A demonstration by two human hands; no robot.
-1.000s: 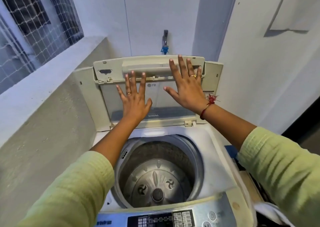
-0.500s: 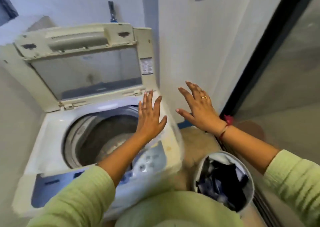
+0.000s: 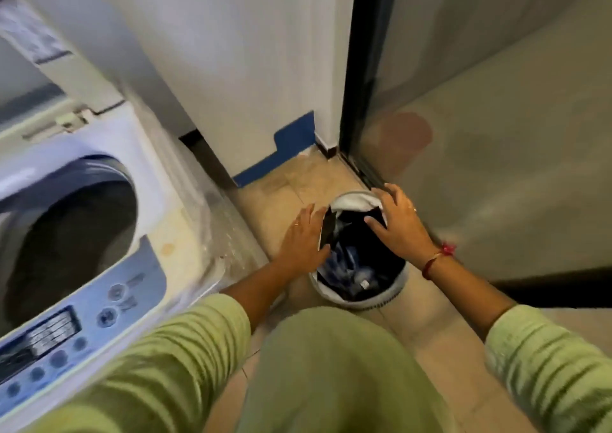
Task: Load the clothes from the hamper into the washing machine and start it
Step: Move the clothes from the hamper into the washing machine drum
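Note:
A round white hamper (image 3: 381, 300) stands on the floor to the right of the washing machine (image 3: 139, 220). It is full of dark and blue clothes (image 3: 351, 254), with a white piece at its far rim. My left hand (image 3: 304, 237) is at the hamper's left rim, fingers spread, touching a dark piece there. Over the right side of the pile lies my right hand (image 3: 397, 224), fingers apart and resting on the clothes. The machine's lid is up and its drum (image 3: 66, 244) looks dark and empty.
The machine's control panel (image 3: 66, 343) faces me at the lower left. A white wall with a blue base strip (image 3: 281, 154) rises behind the hamper. A dark door frame (image 3: 354, 101) and glass panel stand at the right. Tiled floor surrounds the hamper.
My hands left the raised lid and came down to the right onto the hamper. The view swung from the machine toward the floor.

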